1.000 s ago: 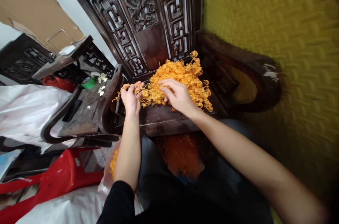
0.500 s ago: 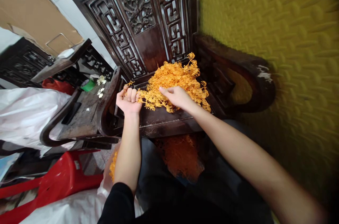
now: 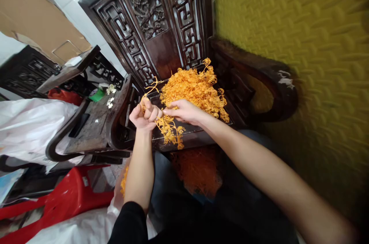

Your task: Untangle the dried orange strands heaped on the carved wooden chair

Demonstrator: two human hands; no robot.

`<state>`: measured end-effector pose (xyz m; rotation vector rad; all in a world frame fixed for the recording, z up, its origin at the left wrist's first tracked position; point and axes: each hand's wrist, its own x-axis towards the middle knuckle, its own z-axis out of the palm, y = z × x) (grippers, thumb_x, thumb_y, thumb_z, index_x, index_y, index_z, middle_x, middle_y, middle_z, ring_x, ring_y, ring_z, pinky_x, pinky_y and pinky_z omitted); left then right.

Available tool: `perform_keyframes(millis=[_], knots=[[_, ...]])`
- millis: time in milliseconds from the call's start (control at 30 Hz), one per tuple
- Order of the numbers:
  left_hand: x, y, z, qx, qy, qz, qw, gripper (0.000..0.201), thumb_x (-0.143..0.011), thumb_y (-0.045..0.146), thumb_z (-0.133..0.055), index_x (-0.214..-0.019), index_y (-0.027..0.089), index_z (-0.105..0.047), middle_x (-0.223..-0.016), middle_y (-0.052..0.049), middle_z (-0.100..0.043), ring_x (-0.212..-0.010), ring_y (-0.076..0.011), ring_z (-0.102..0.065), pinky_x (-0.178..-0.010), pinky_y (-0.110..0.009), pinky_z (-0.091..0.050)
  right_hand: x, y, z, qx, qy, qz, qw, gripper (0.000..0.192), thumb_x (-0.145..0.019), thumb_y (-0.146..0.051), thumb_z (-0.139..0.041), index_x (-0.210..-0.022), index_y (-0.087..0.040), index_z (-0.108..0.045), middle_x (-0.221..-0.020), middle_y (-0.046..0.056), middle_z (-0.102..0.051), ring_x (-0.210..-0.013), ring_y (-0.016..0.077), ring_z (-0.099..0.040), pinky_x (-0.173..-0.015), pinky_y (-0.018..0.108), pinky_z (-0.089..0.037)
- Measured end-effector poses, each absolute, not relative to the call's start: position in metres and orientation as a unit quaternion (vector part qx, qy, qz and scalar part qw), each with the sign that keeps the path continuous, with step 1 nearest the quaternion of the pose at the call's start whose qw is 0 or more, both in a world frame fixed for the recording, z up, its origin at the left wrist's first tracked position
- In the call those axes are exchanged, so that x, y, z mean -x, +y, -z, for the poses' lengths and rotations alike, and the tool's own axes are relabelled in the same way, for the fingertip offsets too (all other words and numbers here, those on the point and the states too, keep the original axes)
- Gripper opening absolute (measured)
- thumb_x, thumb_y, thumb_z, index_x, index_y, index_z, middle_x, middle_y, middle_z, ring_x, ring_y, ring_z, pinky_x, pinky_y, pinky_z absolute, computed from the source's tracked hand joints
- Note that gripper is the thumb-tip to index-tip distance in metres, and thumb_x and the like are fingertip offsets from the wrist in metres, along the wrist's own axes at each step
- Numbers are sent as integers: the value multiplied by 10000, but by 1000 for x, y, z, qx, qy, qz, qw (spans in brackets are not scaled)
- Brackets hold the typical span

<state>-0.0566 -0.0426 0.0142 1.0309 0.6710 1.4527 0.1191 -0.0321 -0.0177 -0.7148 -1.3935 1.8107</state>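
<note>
Quick read on what just changed: half a second back your left hand was a fist at the edge of the orange pile and your right hand lay flat on it. Now the two hands have come together in front of the pile and a sprig has come free, dangling below both grips over the front edge of the chair seat. So I'd say one piece is separated and the pile is one lighter.

Left grip is closed around thin orange stems, with a bit of stem poking up above the knuckles. Right grip is pinched shut on the top of that same sprig, right beside your left fingers, touching them.

Counts, left to right: one red plastic stool well left of and below your left hand, one small side table just left of it with a few white blossoms, two hands, one dangling sprig, one big pile behind the grips, one carved chair.
</note>
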Motion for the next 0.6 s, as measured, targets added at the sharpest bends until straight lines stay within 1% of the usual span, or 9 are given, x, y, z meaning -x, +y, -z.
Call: perform_keyframes(millis=[67,133,233,333,400,467,500,533,600], knots=[[56,-42,-16,-439,293,-630,570,621,-933,724,-381,-624,225,-583,-362,86,-59,-299,-85,-142,-405,-264,-324,-116,-28,21,309,-520,-665,438,370,-754,-494,-797,-852,-180,-627,-473,-103,-366,-397,56,-264,-389,209,-144],[56,-41,-19,-438,302,-643,551,651,-935,728,-377,-594,229,-620,-347,51,-136,-360,-121,-337,-513,-293,-464,-116,-21,25,357,-471,-592,548,356,-780,-500,-766,-887,-195,-619,-526,-78,-422,-430,73,-320,-411,218,-214],[56,-40,-21,-452,329,-643,523,758,-872,825,-352,-469,228,-589,-367,-12,-264,-632,-208,-619,-765,-399,-575,-121,-8,30,403,-380,-462,693,346,-830,-535,-707,-910,-226,-573,-645,-42,-480,-496,96,-395,-455,239,-304],[53,-46,-23,-489,333,-602,536,736,-766,855,-508,-427,205,-576,-555,-96,-564,-975,-294,-699,-919,-472,-557,-129,0,28,394,-335,-419,747,369,-848,-571,-680,-908,-250,-509,-659,-49,-425,-490,95,-366,-448,240,-290],[53,-51,-25,-518,327,-561,557,580,-675,724,-752,-502,183,-640,-908,-156,-722,-1176,-337,-648,-971,-480,-538,-135,2,22,378,-328,-425,754,395,-851,-603,-666,-902,-255,-486,-648,-56,-385,-473,88,-334,-432,237,-259],[59,-52,-24,-541,352,-511,567,348,-590,448,-928,-687,175,-736,-1236,-174,-688,-1264,-349,-604,-980,-456,-537,-142,2,16,368,-332,-436,751,420,-850,-635,-653,-891,-252,-485,-649,-56,-374,-464,79,-313,-423,236,-239],[66,-50,-22,-548,378,-486,566,341,-561,303,-952,-821,183,-768,-1319,-173,-655,-1252,-344,-616,-961,-439,-548,-145,2,14,365,-341,-442,745,433,-845,-649,-652,-885,-249,-492,-656,-52,-383,-464,75,-307,-420,237,-233],[75,-46,-19,-552,408,-470,554,452,-540,187,-943,-959,195,-773,-1346,-172,-643,-1200,-329,-651,-923,-414,-564,-148,1,12,363,-355,-447,736,444,-837,-660,-656,-878,-245,-501,-664,-48,-397,-466,72,-303,-419,238,-229],[96,-35,-13,-545,474,-486,492,635,-531,74,-896,-1132,200,-734,-1283,-166,-683,-1018,-264,-726,-813,-339,-583,-153,0,9,355,-387,-457,718,450,-820,-659,-678,-859,-239,-523,-671,-40,-420,-473,71,-299,-421,241,-228]])
